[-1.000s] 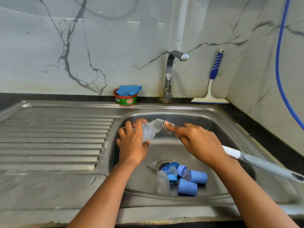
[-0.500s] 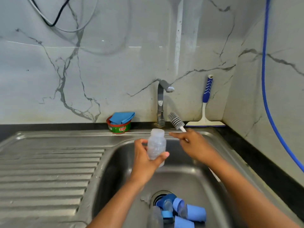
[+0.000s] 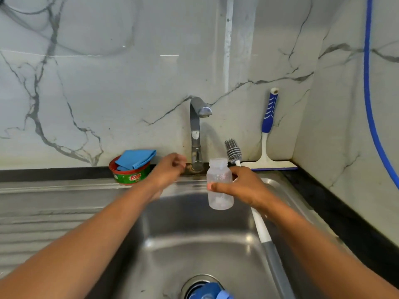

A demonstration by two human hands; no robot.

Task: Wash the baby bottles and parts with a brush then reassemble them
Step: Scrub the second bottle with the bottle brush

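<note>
Clear upright bottle [image 3: 220, 175] is hanging in right hand's [image 3: 246, 188] grip, right of tap [image 3: 195, 134]; loose, empty left hand [image 3: 168, 169] is hovering nearer.

Clear, capless bottle [image 3: 219, 186] upright beside the upward-pointing bristle brush [image 3: 233, 151].

Bottle [image 3: 220, 200] frosted clear — cloth [image 3: 136, 159] blue — wall [image 3: 108, 83] grey-veined.

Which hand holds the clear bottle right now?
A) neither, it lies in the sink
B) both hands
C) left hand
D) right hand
D: the right hand grips the bottle together with the brush, while the left hand is over by the faucet, apart from the bottle.
</note>
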